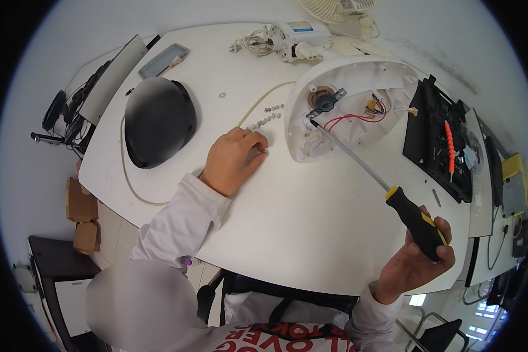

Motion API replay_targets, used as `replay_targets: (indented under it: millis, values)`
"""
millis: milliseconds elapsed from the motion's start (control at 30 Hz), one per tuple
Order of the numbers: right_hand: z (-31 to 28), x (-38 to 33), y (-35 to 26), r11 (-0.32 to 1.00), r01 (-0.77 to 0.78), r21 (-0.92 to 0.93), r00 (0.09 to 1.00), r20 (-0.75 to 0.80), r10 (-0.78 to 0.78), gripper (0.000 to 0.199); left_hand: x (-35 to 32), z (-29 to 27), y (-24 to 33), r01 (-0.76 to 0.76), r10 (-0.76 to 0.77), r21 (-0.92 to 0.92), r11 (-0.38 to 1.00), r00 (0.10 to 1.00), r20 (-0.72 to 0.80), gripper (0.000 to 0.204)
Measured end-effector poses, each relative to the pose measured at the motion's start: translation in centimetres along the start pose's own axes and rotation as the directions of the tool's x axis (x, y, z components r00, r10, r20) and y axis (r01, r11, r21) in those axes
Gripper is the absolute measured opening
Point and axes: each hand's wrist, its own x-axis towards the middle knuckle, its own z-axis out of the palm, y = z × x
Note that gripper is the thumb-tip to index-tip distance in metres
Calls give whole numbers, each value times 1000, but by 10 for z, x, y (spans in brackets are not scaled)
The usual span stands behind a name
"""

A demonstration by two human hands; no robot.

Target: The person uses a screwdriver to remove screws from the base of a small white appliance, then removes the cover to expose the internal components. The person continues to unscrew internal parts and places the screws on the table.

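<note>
**Screwdriver [408, 214] slanting into a white housing [358, 76]**

The right hand [415, 265] grips the handle's far end, perhaps for reach; the tip sits by the black bracket [326, 102]. The housing lies hollow side up on the surface [311, 234], seemingly for access. The left hand [233, 157] curls beside screws [265, 121]; whether it pinches anything, I cannot tell.

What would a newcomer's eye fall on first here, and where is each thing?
First, the black-and-yellow screwdriver in the right hand, its long shaft slanting up to the open white housing above centre. Next, the rounded black object at upper left, and the black tool case at upper right.
</note>
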Motion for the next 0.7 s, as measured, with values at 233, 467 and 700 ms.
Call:
replay_targets:
  millis: [233,467,700]
  values:
    - [-1,0,-1,1000,-23,8,1000,1,23,32,1,0,1,23,-23,-3,1000,1000,13,18]
    - [2,0,-3,999,-29,36,999,-23,30,33,0,0,0,9,-9,2,1000,1000,1,19]
    - [6,-5,-19,988,56,141,997,52,-64,29,1,-2,3,15,-19,-81,997,999,-51,32]
